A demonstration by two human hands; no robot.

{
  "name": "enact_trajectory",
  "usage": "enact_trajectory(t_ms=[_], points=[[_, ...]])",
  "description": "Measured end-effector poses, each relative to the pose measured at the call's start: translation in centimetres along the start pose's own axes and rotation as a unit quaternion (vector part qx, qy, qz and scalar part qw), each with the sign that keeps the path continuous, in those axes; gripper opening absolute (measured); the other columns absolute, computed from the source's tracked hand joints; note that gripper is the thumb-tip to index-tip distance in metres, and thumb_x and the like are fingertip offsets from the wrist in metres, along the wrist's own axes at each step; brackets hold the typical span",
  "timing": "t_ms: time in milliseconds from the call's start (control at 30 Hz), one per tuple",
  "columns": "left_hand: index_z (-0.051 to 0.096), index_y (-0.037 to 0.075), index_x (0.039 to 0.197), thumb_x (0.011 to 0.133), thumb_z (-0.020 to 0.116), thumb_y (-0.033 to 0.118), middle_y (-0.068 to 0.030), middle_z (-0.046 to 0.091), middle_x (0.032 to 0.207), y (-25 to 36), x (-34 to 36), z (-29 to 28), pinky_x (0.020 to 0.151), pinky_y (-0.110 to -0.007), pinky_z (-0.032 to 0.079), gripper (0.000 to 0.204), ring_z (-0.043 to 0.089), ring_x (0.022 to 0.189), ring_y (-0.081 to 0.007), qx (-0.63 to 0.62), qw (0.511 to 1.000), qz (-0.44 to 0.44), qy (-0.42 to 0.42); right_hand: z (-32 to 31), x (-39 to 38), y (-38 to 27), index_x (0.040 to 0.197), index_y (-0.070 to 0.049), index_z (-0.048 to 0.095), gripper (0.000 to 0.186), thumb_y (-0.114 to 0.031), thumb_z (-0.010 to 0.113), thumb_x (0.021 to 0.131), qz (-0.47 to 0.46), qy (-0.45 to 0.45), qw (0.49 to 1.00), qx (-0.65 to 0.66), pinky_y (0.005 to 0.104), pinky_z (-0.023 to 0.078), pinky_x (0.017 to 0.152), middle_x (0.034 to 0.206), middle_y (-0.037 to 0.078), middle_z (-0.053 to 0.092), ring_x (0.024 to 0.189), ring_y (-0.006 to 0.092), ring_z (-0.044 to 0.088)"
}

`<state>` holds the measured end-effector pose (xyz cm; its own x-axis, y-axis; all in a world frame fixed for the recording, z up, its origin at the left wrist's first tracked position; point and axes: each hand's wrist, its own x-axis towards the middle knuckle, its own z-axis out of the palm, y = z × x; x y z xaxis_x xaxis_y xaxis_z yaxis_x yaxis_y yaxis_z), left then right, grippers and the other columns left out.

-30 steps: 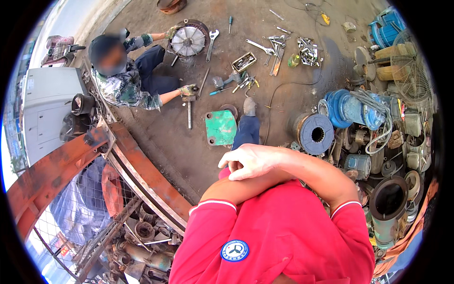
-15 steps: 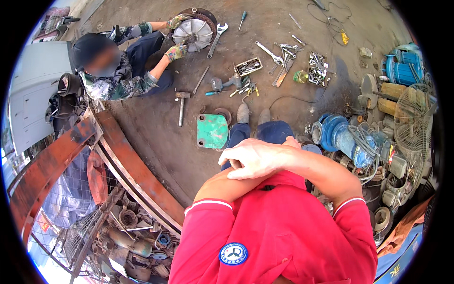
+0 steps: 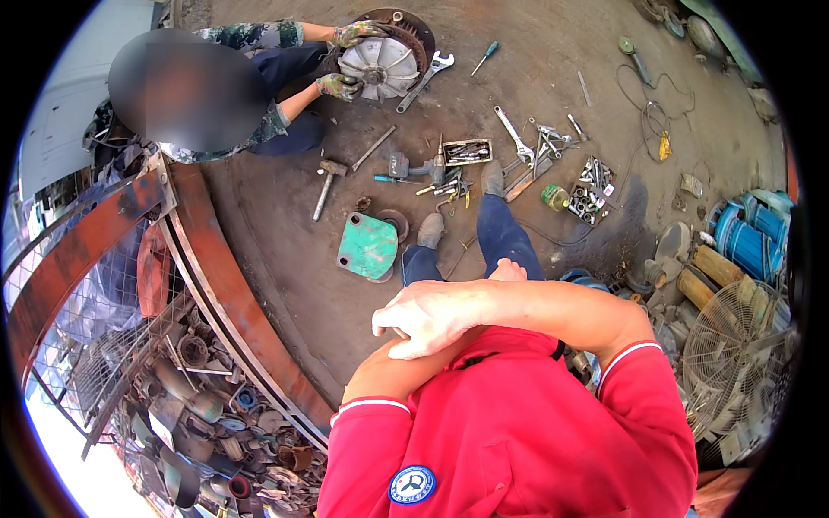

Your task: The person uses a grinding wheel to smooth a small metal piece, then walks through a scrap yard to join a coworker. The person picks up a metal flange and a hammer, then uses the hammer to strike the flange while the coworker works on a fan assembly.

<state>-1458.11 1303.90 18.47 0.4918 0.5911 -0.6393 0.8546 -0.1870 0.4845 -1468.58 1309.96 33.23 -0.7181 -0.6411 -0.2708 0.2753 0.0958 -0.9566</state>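
My arms are crossed in front of my red shirt. My right hand [image 3: 425, 319] lies over my left forearm [image 3: 406, 363] near the elbow, its fingers bent round it. Only a small part of my left hand [image 3: 508, 270] shows beyond my right forearm, and its fingers are mostly hidden. No tool is seen in either hand. Across the floor, a crouching person in camouflage sleeves and patterned gloves has both hands on a round, finned metal cover [image 3: 378, 67]. An adjustable wrench [image 3: 425, 82] lies beside it.
A hammer [image 3: 328, 186], cordless power tool [image 3: 414, 167], box of bits [image 3: 467, 153], wrenches [image 3: 515, 134] and socket tray [image 3: 591, 190] lie ahead. A green stool [image 3: 369, 245] stands left of my feet. A curved rusty beam [image 3: 246, 293], scrap parts and a fan guard [image 3: 734, 354] flank me.
My right foot has stepped forward to the tools, and the view has shifted. My arms stay crossed, with the right fingers slightly moved. The other person's hands remain on the finned cover.
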Motion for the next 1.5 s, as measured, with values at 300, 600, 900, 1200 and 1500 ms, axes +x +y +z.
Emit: enact_trajectory(t_ms=[300, 600, 900, 1200, 1500], points=[[0.068, 0.010, 0.099, 0.086, 0.059, 0.026, -0.0080, 0.061, 0.099, -3.3, 10.6, -2.9, 0.075, -0.037, 0.042, 0.022, 0.058, 0.094, -0.0224, -0.103, 0.990, -0.009, 0.094, -5.6, -3.4, 9.5, 0.114, -0.001, 0.059, 0.043, -0.032, 0.061, 0.085, -0.054, -0.009, 0.998, 0.007, 0.0449, 0.049, 0.072, 0.091, 0.015, 0.066, 0.082, 0.0336, 0.063], [0.068, 0.007, 0.096, 0.083, 0.060, 0.020, -0.0098, 0.062, 0.098, -10.8, 12.0, 2.9, 0.072, -0.038, 0.044, 0.020, 0.059, 0.091, -0.0249, -0.158, 0.985, -0.049, 0.053, -5.9, -1.1, 21.9, 0.108, -0.003, 0.060, 0.034, -0.030, 0.062, 0.087, 0.064, 0.158, 0.985, 0.002, 0.0438, 0.050, 0.078, 0.093, 0.012, 0.065, 0.087, 0.0331, 0.063], [0.068, 0.008, 0.091, 0.081, 0.061, 0.019, -0.0068, 0.064, 0.090, -19.3, 13.4, 12.8, 0.072, -0.040, 0.047, 0.017, 0.062, 0.089, -0.0245, -0.199, 0.944, -0.107, 0.240, -4.6, 8.3, 27.5, 0.115, 0.001, 0.059, 0.032, -0.026, 0.057, 0.096, 0.030, 0.196, 0.879, 0.434, 0.0354, 0.051, 0.081, 0.095, 0.012, 0.070, 0.089, 0.0221, 0.067], [0.063, 0.007, 0.101, 0.086, 0.055, 0.021, -0.0098, 0.063, 0.099, -33.1, 16.4, 25.4, 0.081, -0.040, 0.046, 0.021, 0.061, 0.098, -0.0249, -0.235, 0.905, -0.219, 0.277, -7.2, 17.0, 43.7, 0.111, 0.000, 0.061, 0.026, -0.017, 0.061, 0.092, 0.161, 0.417, 0.843, 0.299, 0.0344, 0.050, 0.082, 0.094, 0.010, 0.068, 0.088, 0.0190, 0.065], [0.059, 0.006, 0.109, 0.090, 0.052, 0.021, -0.0130, 0.063, 0.107, -43.2, 17.6, 25.6, 0.087, -0.039, 0.047, 0.025, 0.060, 0.105, -0.0271, -0.400, 0.790, -0.197, 0.420, -14.2, 19.7, 56.1, 0.104, -0.001, 0.062, 0.024, -0.014, 0.065, 0.083, 0.092, 0.427, 0.900, -0.017, 0.0435, 0.050, 0.083, 0.095, 0.015, 0.066, 0.094, 0.0349, 0.062]])
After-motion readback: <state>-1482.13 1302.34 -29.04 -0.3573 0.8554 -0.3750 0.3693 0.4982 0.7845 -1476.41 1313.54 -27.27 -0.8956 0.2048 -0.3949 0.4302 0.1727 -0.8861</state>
